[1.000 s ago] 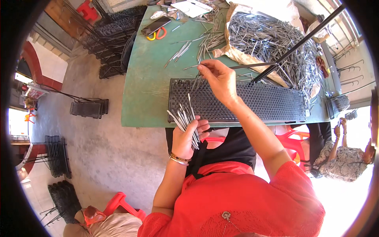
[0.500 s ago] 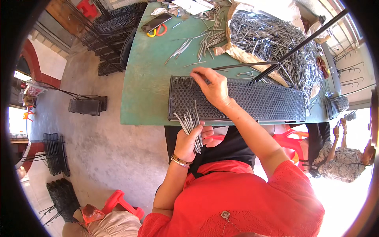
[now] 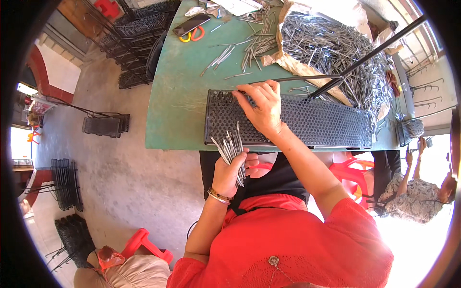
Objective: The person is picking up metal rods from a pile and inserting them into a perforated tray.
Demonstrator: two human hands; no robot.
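Observation:
A bundle of thin grey metal rods [image 3: 229, 150] fans upward out of my left hand [image 3: 226, 175], which is closed round it just off the table's near edge. My right hand [image 3: 263, 106] is over the left part of a long black rack [image 3: 321, 120] full of small round holes. Its thumb and fingertips meet at the rack's far edge; whatever is between them is too small to make out. Dark rod ends stick up from the holes at the rack's left end. A black bar frame rises from the rack's far side.
Beyond the rack, an opened paper sack [image 3: 288, 60] spills a heap of rods [image 3: 326, 43] over the green table [image 3: 177, 96]. A phone [image 3: 192, 25] and scissors [image 3: 198, 33] lie far left. Black racks [image 3: 139, 57] stand on the floor; other people sit at lower left and right.
My right hand has shifted slightly right and its knuckles have lifted, fingertips staying near the rack's far edge. The left hand and its bundle are nearly still.

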